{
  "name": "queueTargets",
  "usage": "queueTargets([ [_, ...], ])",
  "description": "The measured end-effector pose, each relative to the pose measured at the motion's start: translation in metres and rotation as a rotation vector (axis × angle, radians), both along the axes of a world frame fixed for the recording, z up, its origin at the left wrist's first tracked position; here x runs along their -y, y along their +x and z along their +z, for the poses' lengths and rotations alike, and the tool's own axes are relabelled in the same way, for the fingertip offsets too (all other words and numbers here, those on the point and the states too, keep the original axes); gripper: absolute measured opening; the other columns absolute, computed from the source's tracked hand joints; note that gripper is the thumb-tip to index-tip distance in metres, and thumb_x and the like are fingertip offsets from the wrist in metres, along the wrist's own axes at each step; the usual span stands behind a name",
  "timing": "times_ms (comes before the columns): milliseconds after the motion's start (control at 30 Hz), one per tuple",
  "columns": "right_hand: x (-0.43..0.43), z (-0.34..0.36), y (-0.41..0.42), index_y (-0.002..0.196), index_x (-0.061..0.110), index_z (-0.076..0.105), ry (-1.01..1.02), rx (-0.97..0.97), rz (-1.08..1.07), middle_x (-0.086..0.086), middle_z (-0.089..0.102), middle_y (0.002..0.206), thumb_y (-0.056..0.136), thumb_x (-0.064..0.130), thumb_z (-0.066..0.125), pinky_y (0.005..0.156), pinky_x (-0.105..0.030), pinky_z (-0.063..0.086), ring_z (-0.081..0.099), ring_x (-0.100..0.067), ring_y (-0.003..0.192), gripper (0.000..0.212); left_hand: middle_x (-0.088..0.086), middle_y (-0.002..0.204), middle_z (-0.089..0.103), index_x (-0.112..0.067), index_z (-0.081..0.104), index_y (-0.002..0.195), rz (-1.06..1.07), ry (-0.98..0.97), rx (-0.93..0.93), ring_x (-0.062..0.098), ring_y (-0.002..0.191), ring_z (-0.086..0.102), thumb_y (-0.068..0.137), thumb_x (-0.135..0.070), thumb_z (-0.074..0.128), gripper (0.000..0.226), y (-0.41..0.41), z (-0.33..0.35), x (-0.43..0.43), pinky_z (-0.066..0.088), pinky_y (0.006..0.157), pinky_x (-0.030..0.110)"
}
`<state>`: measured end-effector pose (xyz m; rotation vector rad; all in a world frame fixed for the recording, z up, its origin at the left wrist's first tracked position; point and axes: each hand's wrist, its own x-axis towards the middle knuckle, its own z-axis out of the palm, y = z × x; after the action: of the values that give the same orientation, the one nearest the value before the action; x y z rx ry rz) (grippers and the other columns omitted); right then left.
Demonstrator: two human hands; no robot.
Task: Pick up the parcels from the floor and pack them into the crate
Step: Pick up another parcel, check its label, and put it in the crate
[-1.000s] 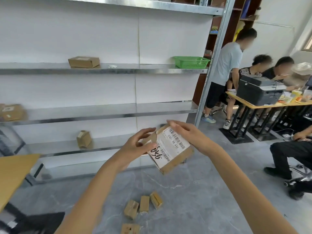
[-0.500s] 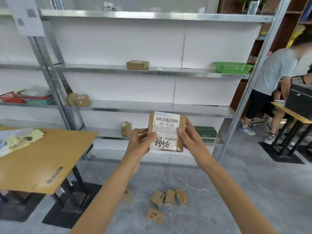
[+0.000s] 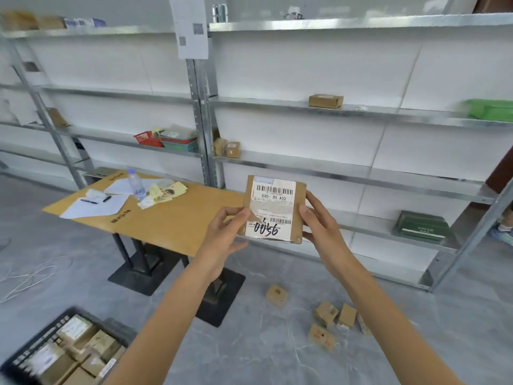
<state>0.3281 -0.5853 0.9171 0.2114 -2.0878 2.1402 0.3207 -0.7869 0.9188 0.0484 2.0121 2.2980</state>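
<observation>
Parcel [image 3: 273, 209] held aloft; crate [image 3: 59, 319] holds several parcels [image 3: 94, 343]

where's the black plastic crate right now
Head view, bottom left corner: the black plastic crate sits on the grey floor, left of the person's left forearm and nearer the camera than the wooden table, with cardboard parcels inside.

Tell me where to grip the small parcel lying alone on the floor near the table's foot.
Probably from above, pinching two opposite sides of the parcel: it sits flat on the floor, apart from the other parcels, so its sides are free.
</observation>
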Motion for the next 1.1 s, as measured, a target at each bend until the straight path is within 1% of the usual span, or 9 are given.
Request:
queueTargets([
  [167, 0.082, -0.011, 0.005, 0.134, 0.038, 0.044, -0.001, 0.042, 0.085, 0.000, 0.063, 0.125, 0.094, 0.029, 0.053, 0.091, -0.037, 0.054, 0.061, -0.011, 0.112, 0.042, 0.009, 0.110, 0.069, -0.017, 0.053, 0.091, 0.088, 0.017, 0.074, 0.024, 0.110, 0.061, 0.092, -0.030, 0.057, 0.013, 0.027, -0.008, 0.084, 0.049, 0.096, 0.047],
  [267, 0.124, -0.015, 0.003, 0.142, 0.032, 0.040, 0.013, 0.067, 0.150, 0.002, 0.061, 0.129, 0.086, 0.041, 0.055, 0.095, -0.041, 0.052, 0.059, -0.014, 0.116, 0.059, 0.005, 0.100, 0.073, -0.016, 0.052, 0.096, 0.105, 0.093, 0.102, 0.023, 0.107, 0.063, 0.094, -0.024, 0.055, 0.009, 0.039, -0.013, 0.127, 0.046, 0.100, 0.046],
  [333, 0.150, -0.018, -0.001, 0.145, 0.031, 0.037, 0.042, 0.071, 0.193, 0.003, 0.060, 0.131, 0.088, 0.041, 0.054, 0.094, -0.041, 0.053, 0.060, -0.013, 0.115, 0.060, 0.004, 0.096, 0.073, -0.015, 0.051, 0.096, 0.138, 0.120, 0.101, 0.019, 0.100, 0.065, 0.095, -0.021, 0.054, 0.007, 0.047, -0.016, 0.152, 0.047, 0.098, 0.041],
  [433, 0.189, -0.024, -0.009, 0.142, 0.030, 0.039, 0.059, 0.077, 0.248, 0.006, 0.063, 0.123, 0.094, 0.032, 0.051, 0.083, -0.027, 0.057, 0.065, -0.003, 0.103, 0.049, -0.001, 0.089, 0.074, -0.016, 0.050, 0.092, 0.217, 0.131, 0.088, 0.010, 0.084, 0.069, 0.096, -0.019, 0.051, 0.005, 0.055, -0.019, 0.186, 0.051, 0.090, 0.034],
  [533, 0.227, -0.029, -0.017, 0.139, 0.034, 0.032, 0.053, 0.058, 0.259, 0.019, 0.061, 0.105, 0.096, 0.024, 0.050, 0.065, -0.011, 0.052, 0.064, 0.013, 0.083, 0.047, 0.002, 0.094, 0.074, -0.015, 0.049, 0.095, 0.265, 0.106, 0.078, 0.014, 0.090, 0.068, 0.097, -0.018, 0.049, 0.004, 0.053, -0.024, 0.218, 0.052, 0.086, 0.031],
  [733, 0.293, -0.050, -0.051, 0.137, 0.042, 0.035, 0.043, 0.086, 0.305, 0.010, 0.063, 0.118, 0.092, 0.031, 0.054, 0.078, -0.026, 0.055, 0.063, -0.005, 0.104, 0.050, 0.012, 0.102, 0.071, -0.012, 0.046, 0.097, 0.325, 0.033, 0.102, 0.020, 0.095, 0.066, 0.098, -0.019, 0.047, 0.007, 0.024, -0.035, 0.279, 0.054, 0.079, 0.027],
  [867, 0.340, -0.062, -0.085, 0.130, 0.047, 0.037, 0.039, 0.120, 0.276, 0.015, 0.063, 0.112, 0.092, 0.032, 0.055, 0.070, -0.018, 0.055, 0.065, 0.002, 0.095, 0.045, 0.013, 0.103, 0.070, -0.013, 0.045, 0.096, 0.296, 0.002, 0.124, 0.017, 0.089, 0.065, 0.097, -0.019, 0.048, 0.007, -0.013, -0.043, 0.327, 0.056, 0.076, 0.025],
  [967, 0.374, -0.070, -0.113, 0.134, 0.044, 0.036, 0.014, 0.168, 0.256, 0.016, 0.065, 0.108, 0.091, 0.033, 0.055, 0.070, -0.020, 0.056, 0.064, -0.001, 0.097, 0.048, 0.011, 0.103, 0.071, -0.015, 0.045, 0.094, 0.267, -0.047, 0.170, 0.016, 0.089, 0.065, 0.096, -0.021, 0.050, 0.009, -0.045, -0.044, 0.364, 0.055, 0.076, 0.025],
  [1100, 0.417, -0.078, -0.141, 0.139, 0.038, 0.040, -0.009, 0.226, 0.249, 0.009, 0.067, 0.115, 0.087, 0.038, 0.057, 0.084, -0.033, 0.056, 0.063, -0.009, 0.105, 0.054, 0.009, 0.105, 0.069, -0.020, 0.048, 0.092, 0.235, -0.142, 0.221, 0.012, 0.084, 0.063, 0.095, -0.027, 0.052, 0.009, -0.077, -0.050, 0.411, 0.053, 0.086, 0.031],
])
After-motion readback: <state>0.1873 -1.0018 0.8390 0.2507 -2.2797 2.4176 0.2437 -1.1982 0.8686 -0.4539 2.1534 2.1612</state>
